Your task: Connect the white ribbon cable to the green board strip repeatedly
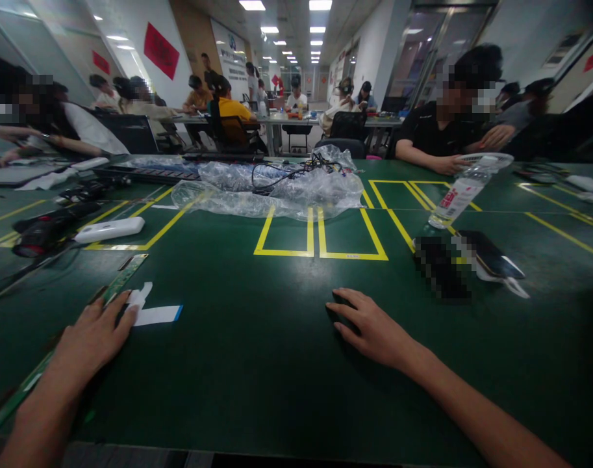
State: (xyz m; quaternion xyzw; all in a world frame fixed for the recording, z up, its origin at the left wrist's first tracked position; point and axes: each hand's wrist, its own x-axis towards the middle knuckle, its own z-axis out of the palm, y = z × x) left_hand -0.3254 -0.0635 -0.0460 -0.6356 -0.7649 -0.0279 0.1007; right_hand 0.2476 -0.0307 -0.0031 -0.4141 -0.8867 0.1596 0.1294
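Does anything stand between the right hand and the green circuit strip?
Yes, partly: the left hand covers the middle of the green circuit strip, and a white flat cable with a blue end juts from beside it toward the right hand.

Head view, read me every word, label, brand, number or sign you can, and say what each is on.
None reads clearly.
Bottle: red label lettering, too blurred.
Wall sign: dark lettering, too blurred.
Red poster: markings too faint.
Tape tag: too small.
Green board: pale marks, too small.
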